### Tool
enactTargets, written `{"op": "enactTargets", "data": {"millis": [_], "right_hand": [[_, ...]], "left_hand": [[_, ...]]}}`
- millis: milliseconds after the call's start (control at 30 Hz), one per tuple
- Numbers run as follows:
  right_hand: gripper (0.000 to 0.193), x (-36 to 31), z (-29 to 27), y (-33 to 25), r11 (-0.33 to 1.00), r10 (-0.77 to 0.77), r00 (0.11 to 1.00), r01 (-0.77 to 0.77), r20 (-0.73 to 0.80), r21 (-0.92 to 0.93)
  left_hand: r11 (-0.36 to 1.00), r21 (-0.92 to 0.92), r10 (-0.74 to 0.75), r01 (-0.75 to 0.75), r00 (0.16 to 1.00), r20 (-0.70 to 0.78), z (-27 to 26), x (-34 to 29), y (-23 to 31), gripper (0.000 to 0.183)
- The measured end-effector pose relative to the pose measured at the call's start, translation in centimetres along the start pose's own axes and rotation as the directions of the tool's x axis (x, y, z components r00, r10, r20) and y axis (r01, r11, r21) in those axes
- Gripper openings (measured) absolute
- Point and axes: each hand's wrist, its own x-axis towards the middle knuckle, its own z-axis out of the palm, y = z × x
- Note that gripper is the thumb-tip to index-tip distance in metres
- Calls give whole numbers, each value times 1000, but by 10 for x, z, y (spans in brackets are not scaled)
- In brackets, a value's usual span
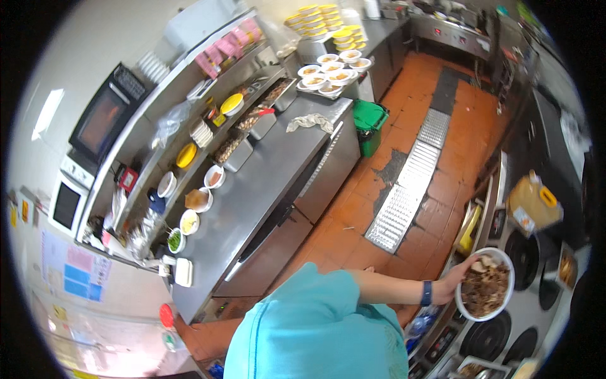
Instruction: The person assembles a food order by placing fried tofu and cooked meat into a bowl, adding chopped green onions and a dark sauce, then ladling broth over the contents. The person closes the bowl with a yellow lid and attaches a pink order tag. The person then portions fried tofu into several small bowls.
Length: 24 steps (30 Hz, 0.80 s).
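My left hand [450, 285] reaches across to the right, with a dark watch [427, 293] on its wrist. Closed on the near-left rim of a white bowl [468, 312], it holds the bowl over the stove [445, 363]. Brown shredded food [485, 289] fills the bowl, with a few pale slices at its far side. Round dark hotplates [486, 335] lie beneath and beside it. A plastic jug [533, 202] with an orange-yellow handle stands just beyond the bowl. My right hand does not show.
On the left, a steel counter [271, 164] carries bowls of ingredients and metal trays [235, 155] of food. Filled white bowls [339, 77] and yellow-rimmed stacks [314, 22] stand farther back. A green bin [369, 126] is by the counter's end. Metal drain covers [407, 189] run along the orange floor.
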Motion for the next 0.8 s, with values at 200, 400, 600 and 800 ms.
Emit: {"op": "enactTargets", "data": {"millis": [200,400,600,800], "right_hand": [[17,-13,143,-264,688,-710,624,514,327,512],[21,-181,253,-557,664,-639,184,-358,747,656],[8,-247,309,-718,686,-686,-142,-453,713,570],[4,-298,369,-834,785,-619,-430,-372,658,495]], "left_hand": [[974,74,227,-215,892,-390,-91,-77,127,70],[873,19,403,-487,699,-591,-147,-144,214,58],[652,46,593,-757,471,-652,-181,-208,287,62],[486,146,619,-862,221,-753,-238,-242,341,65]]}}
